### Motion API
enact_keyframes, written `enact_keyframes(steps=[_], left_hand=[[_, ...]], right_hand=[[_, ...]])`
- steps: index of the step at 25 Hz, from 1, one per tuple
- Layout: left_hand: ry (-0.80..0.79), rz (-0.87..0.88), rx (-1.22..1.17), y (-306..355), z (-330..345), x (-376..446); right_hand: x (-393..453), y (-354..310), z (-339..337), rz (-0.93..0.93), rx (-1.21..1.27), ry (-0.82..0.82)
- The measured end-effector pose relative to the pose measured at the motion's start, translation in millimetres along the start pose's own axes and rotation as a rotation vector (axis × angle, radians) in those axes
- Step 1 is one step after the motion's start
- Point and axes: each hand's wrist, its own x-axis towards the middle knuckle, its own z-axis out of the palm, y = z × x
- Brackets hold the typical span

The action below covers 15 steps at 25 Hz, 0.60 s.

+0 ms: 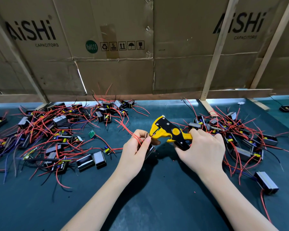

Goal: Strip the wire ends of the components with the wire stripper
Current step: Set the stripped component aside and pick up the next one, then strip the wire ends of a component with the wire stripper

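a: mid-strip, by the look of it. left hand (pixel 137 144) pinching a red wire (pixel 123 125) between thumb and fingertip, feeding its end into the mouth of the yellow-and-black wire stripper (pixel 169 131). also cradling a small boxy component (pixel 150 150) under the fingers.

b: and the right hand (pixel 203 147)?

a: wrapped around the stripper's handles, fingers curled tight. hard to tell whether fully squeezed; handles mostly hidden under the palm.

b: how far along overall?

a: impossible to count. big tangle of components on the left (pixel 45 132), another heap on the right (pixel 237 135), red and dark leads everywhere. probably one pile waiting and one finished, but no telling which from here; wire tips too small to read as bare or insulated. tiny red flecks on the mat (pixel 157 205) near the hands, likely stripped insulation, so some ends done already. plenty left, going by the sheer number.

b: room to work?

a: decent open patch of dark mat between the two heaps and toward the near side, under both forearms. cardboard wall (pixel 117 72) closing off the back, with wooden slats (pixel 215 52) leaning down to the table just behind the right heap. loose leads straying into the gap from both sides; easy to snag when pulling the wire free. one lone component (pixel 266 182) lying near the right forearm, worth minding on the way to set things down.
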Motion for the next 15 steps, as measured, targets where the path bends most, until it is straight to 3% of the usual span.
enact_keyframes(steps=[7,15], left_hand=[[-0.013,-0.017,0.031,-0.2,-1.5,-0.4],[0.007,-0.016,0.060,1.0,-4.2,0.2]], right_hand=[[2.2,1.2,-4.8,-0.045,0.015,-0.016],[0.9,-2.2,-1.7,0.010,-0.025,-0.202]])
